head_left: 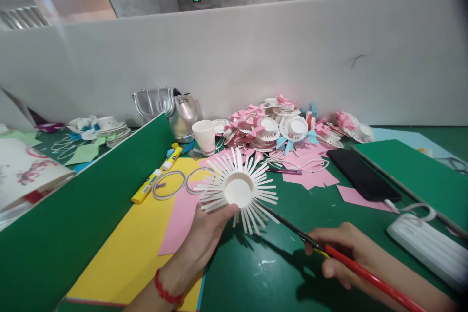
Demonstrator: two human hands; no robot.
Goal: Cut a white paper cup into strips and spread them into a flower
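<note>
My left hand (210,229), with a red bracelet at the wrist, pinches the near rim of a white paper cup (239,190). The cup's wall is cut into many narrow strips that fan outward around its round base. My right hand (343,248) is closed around a pair of scissors (314,241) with dark blades and a red handle. The blades reach left to the cup's lower right strips; whether they are parted there I cannot tell. Below both hands, their shadows fall on the green table (266,268).
Behind the hands lie pink paper pieces (314,175) and a pile of paper-cup crafts (266,126). Tape rings (168,185), glue sticks (146,186), yellow paper (120,248) and a green divider (91,200) are left. A black phone (361,175) and white power strip (427,243) lie right.
</note>
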